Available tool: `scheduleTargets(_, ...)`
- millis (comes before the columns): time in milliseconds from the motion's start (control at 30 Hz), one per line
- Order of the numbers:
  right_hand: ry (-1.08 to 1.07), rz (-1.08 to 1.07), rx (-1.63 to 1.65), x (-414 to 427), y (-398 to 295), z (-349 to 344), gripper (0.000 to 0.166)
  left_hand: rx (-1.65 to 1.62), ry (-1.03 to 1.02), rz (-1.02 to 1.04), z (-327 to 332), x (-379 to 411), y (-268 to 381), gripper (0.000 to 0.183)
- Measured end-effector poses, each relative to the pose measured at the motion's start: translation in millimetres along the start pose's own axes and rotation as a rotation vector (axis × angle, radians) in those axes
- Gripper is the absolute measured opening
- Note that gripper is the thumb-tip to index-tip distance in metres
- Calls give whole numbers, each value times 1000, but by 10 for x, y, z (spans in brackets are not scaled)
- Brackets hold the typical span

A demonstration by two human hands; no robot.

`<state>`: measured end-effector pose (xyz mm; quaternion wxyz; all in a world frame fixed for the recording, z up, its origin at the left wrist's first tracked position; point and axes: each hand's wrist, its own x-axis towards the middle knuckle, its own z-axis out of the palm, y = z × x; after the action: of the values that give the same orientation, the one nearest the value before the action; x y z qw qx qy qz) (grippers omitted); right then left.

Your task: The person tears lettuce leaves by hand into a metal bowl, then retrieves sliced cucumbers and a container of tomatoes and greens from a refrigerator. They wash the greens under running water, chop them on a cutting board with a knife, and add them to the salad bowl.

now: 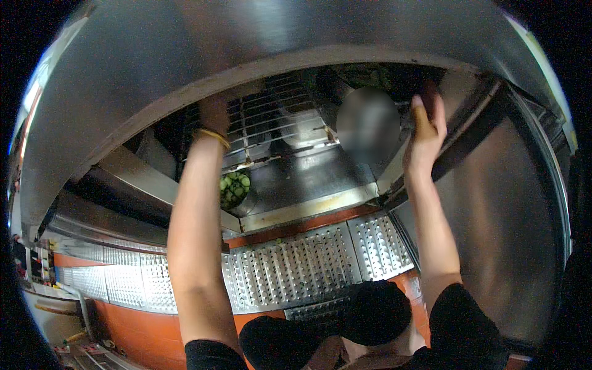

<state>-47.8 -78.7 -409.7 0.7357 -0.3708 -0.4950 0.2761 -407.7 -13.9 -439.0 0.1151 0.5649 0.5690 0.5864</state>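
My left hand (213, 113) reaches into the shadowed inside of a stainless steel refrigerator, beside a wire shelf (273, 125). Its fingers are too dark to make out, and a yellow band (211, 134) circles the wrist. Toward the right side of the opening is my right hand (426, 127), thumb raised and fingertips in shadow; whether it holds anything is unclear. Metal containers (303, 127) show through the wires. Lower down, partly behind my left forearm, a round container (244, 206) holds cut green vegetables (235, 188), apparently cucumber pieces. Leafy greens (370, 71) are dimly visible at the back.
A steel door (490, 222) stands open on the right. The cabinet's front sill (310, 208) edges the opening. Perforated metal floor plates (296, 263) lie over orange-red flooring (134, 328). A blurred disc covers part of the view beside my right hand.
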Motion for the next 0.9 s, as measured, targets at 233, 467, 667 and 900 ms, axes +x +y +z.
scheduleTargets(233,-215,419,-58,546,605,-99,42,29,-396,-86,491,-615,937,51)
scheduleTargets(467,-431,-408,-332,-357,571,1037,23,-185,75,81,367,-1871,1397,70)
scheduleTargets(667,-733,359,-77,-835,297,1893,35,330,160,199,-57,-1678,948,54)
scheduleTargets(900,-542,885,808,-1605,1477,438,32,462,78,365,-261,-2170,1167,35)
